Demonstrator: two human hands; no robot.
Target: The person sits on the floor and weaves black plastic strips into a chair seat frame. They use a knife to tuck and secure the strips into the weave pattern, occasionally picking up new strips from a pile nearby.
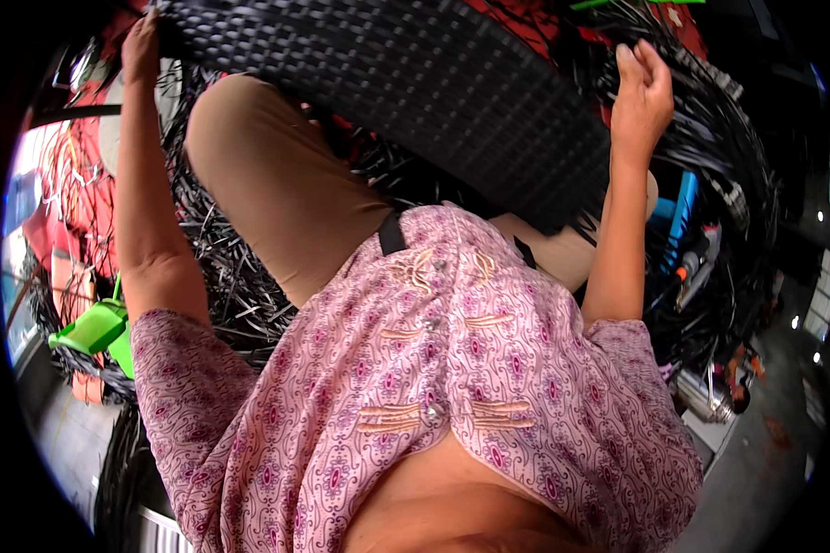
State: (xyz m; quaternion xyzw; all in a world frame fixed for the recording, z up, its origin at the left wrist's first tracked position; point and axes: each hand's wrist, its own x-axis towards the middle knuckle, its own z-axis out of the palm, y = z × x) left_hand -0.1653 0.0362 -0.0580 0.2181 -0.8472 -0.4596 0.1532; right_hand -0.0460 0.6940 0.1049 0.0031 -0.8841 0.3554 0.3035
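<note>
A black woven panel of flat plastic strips slants across my lap, from the upper left down to the right. Loose strip ends fringe its lower right corner. My left hand is closed at the panel's upper left end, its fingertips against the edge. To the right of the panel, apart from its surface, my right hand is raised with fingers curled and pressed together. Whatever it may pinch is too thin or hidden to make out.
Black strips lie heaped beneath my legs, and a thick coil of them curves along the right. A blue plastic item and a tool with an orange part sit by my right forearm. A green plastic piece is at left.
</note>
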